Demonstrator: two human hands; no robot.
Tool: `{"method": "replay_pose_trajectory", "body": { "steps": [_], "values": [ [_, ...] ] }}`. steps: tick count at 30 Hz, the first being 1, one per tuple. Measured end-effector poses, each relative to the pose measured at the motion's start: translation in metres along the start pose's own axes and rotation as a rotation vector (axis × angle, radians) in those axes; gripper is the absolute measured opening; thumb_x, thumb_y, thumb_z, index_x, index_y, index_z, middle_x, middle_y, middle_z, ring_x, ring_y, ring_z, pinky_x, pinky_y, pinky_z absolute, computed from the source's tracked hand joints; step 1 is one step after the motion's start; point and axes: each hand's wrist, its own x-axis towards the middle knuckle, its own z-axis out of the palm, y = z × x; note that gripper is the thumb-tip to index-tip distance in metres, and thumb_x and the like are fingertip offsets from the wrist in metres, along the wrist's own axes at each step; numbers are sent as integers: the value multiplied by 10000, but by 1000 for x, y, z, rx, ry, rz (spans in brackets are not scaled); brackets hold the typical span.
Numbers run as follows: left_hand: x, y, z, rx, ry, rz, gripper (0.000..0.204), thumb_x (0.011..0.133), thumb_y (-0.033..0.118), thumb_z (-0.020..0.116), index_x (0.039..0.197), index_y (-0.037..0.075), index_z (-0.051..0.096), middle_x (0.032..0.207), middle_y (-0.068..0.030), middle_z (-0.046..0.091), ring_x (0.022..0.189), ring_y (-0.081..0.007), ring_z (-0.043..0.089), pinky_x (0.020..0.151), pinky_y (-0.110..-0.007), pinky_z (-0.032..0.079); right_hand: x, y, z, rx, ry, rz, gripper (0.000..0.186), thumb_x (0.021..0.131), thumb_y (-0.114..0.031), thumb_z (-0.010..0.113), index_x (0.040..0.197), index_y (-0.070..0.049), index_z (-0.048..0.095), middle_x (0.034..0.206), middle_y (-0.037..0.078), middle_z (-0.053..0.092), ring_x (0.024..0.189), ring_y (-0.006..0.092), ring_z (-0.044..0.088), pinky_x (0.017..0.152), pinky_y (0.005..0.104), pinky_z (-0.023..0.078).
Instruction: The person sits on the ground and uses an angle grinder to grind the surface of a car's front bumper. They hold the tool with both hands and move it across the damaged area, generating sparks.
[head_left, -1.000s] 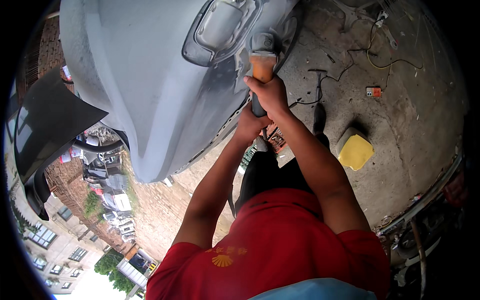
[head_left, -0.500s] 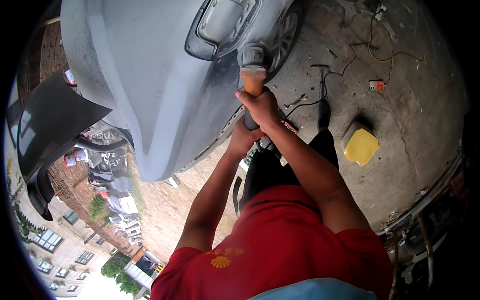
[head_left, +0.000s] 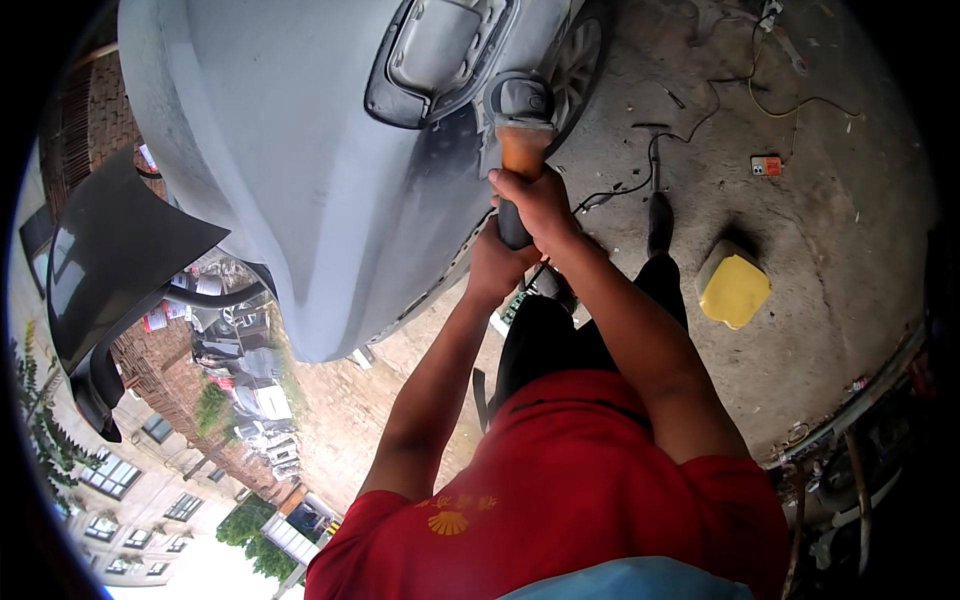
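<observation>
Both my hands hold an orange and black power sander or grinder (head_left: 523, 155); which of the two I cannot tell. My right hand (head_left: 545, 208) wraps its orange body, thumb laid along the near side. Just behind, my left hand (head_left: 498, 264) grips the black rear end. The tool's grey head (head_left: 522, 98) lies over the lower side of a dull grey car body (head_left: 330, 150), beside a dark patch (head_left: 452, 145) and below a framed recess (head_left: 440, 45). Its working face is hidden, so contact with the panel cannot be told.
A car wheel (head_left: 580, 75) stands right of the tool. A black cable (head_left: 690, 130) crosses the concrete floor past a hammer-like tool (head_left: 655, 165). Right of my legs sits a yellow-topped container (head_left: 735, 292). A glossy dark panel (head_left: 120, 260) juts out at left, near piled scrap (head_left: 250, 370).
The tool and both hands have shifted slightly right along the car's lower side. The view has also moved a little. Both grips stay the same.
</observation>
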Motion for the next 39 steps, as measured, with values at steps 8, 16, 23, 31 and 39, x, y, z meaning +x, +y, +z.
{"method": "replay_pose_trajectory", "body": {
  "steps": [8, 16, 23, 31, 39],
  "values": [
    [-3, -17, 2, -209, -23, 47, 597, 790, 240, 932, 1245, -34, 657, 1072, -86, 746, 934, -162, 697, 825, -358, 581, -5, 3, 8, -142, 20, -23, 295, 936, -258, 853, 1007, -5, 719, 847, 34, 720, 761, 150, 724, 723, 335, 563],
    [40, 8, 19, -175, -1, 124, 584, 790, 271, 939, 1202, -38, 663, 1016, -79, 744, 879, -143, 675, 781, -350, 567, 24, -35, -10, -94, 50, -84, 333, 938, -293, 871, 1024, -3, 733, 879, 43, 736, 773, 157, 739, 731, 331, 571],
    [72, 61, 28, -149, 10, 148, 515, 796, 254, 914, 1131, -40, 657, 918, -80, 743, 784, -149, 679, 713, -347, 560, 68, -71, -32, 15, 29, -70, 389, 924, -310, 897, 1095, 2, 740, 970, 74, 751, 824, 190, 749, 783, 348, 608],
    [69, 25, 40, -76, 39, 127, 625, 783, 279, 948, 1228, -56, 665, 999, -103, 765, 879, -156, 701, 782, -368, 578, 60, -46, -40, 28, -5, -46, 329, 956, -266, 875, 1110, -13, 731, 1047, 72, 746, 921, 179, 746, 850, 387, 649],
    [-5, -50, 26, -100, 49, 68, 669, 811, 262, 941, 1303, -67, 628, 1124, -130, 766, 973, -189, 738, 846, -376, 603, -11, 31, -9, -176, 17, 16, 254, 952, -230, 841, 1016, -9, 731, 846, 38, 731, 769, 134, 717, 731, 324, 557]
  ]
}}
